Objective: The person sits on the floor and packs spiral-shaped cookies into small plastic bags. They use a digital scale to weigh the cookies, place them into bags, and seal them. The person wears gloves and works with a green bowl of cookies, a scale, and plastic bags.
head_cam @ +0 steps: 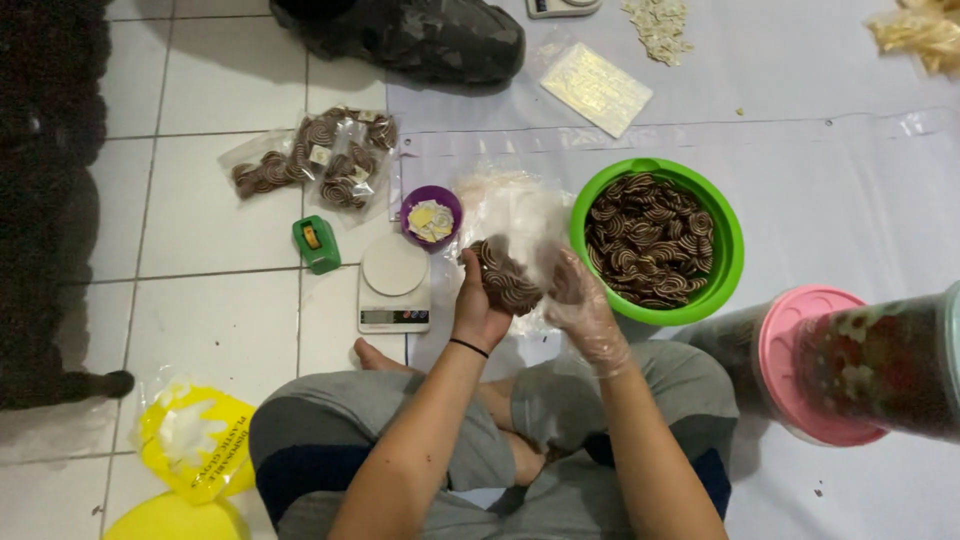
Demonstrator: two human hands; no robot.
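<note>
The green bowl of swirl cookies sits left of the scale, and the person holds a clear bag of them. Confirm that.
Not quite: the head view shows the green bowl right of the scale. The hands do hold a clear bag of cookies.

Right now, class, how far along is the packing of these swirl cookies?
Done: filled packets lie on the tiles. In hand: the left hand holds a clear bag part-full of cookies; the gloved right hand steadies it. Left: the green bowl still holds many cookies.
</note>
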